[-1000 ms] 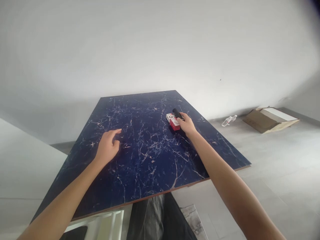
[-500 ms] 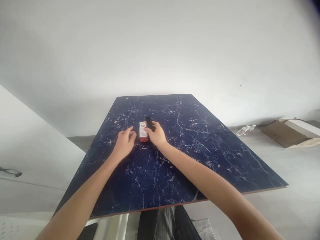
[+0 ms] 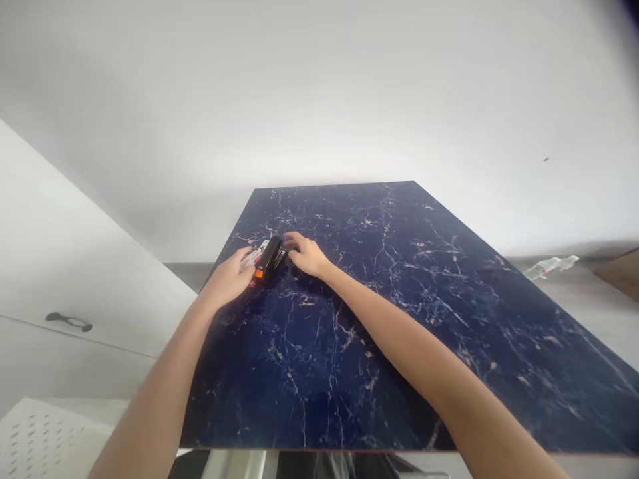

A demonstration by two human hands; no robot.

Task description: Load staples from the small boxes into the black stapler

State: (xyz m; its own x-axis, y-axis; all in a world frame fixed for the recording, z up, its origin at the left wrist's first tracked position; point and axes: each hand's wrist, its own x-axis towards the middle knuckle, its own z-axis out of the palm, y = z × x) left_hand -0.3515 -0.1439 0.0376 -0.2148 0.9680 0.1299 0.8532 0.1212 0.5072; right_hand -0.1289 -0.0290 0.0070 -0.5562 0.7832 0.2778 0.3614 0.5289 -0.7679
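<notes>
On the left part of the dark blue table lies a black stapler-like object (image 3: 270, 258) with an orange patch at its near end. Tilted against its left side is a small white-and-red box (image 3: 255, 255), partly hidden by the stapler and my fingers. My left hand (image 3: 230, 276) is closed on the box from the left, the thumb near the orange end. Just right of the stapler is my right hand (image 3: 306, 257), fingers apart, holding nothing. Whether its fingertips touch the stapler I cannot tell.
The marble-patterned table (image 3: 399, 299) reaches back to a white wall. A clear plastic bottle (image 3: 549, 267) and a cardboard box (image 3: 622, 274) lie beyond its right edge. To the left are a white door with a dark handle (image 3: 68, 322) and a perforated white seat (image 3: 44, 439).
My left hand has closed on the box, which now slants left. The stapler has come free of my right hand, whose fingers have opened beside it. The camera view has shifted left.
</notes>
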